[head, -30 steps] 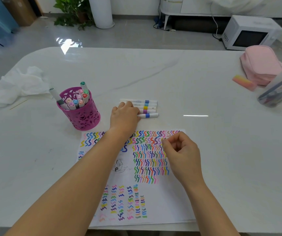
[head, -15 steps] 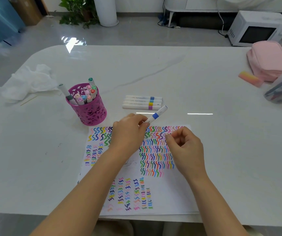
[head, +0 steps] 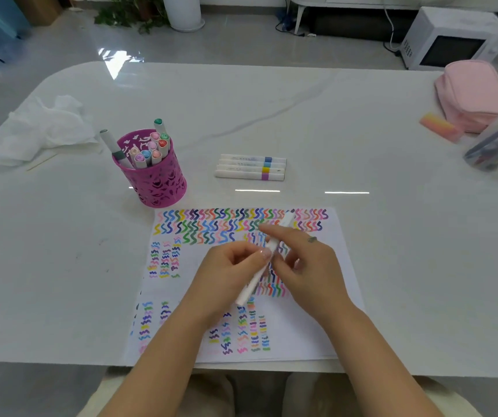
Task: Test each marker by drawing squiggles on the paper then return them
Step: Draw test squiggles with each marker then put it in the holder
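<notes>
"So, what do the hands work over?"
"A glossy white table (head: 271, 115) with faint grey veining, on a shiny pale floor. A microwave (head: 449, 40) and a potted plant (head: 130, 10) sit beyond it. A crumpled tissue (head: 46, 127) lies far left, a pink pouch (head: 470, 94) far right."
"And the marker?"
"The white marker (head: 249, 287) is tilted above the squiggle-covered paper (head: 317, 326). The left hand (head: 226, 275) curls its fingers round the lower barrel; the right hand (head: 307, 266) pinches the upper part. Four more markers (head: 250, 167) lie side by side past the paper, near a pink cup (head: 157, 182) full of others."
"Any writing?"
"Fine print runs along those four barrels, too small to read. Only their colour bands show: blue, yellow, purple."
</notes>
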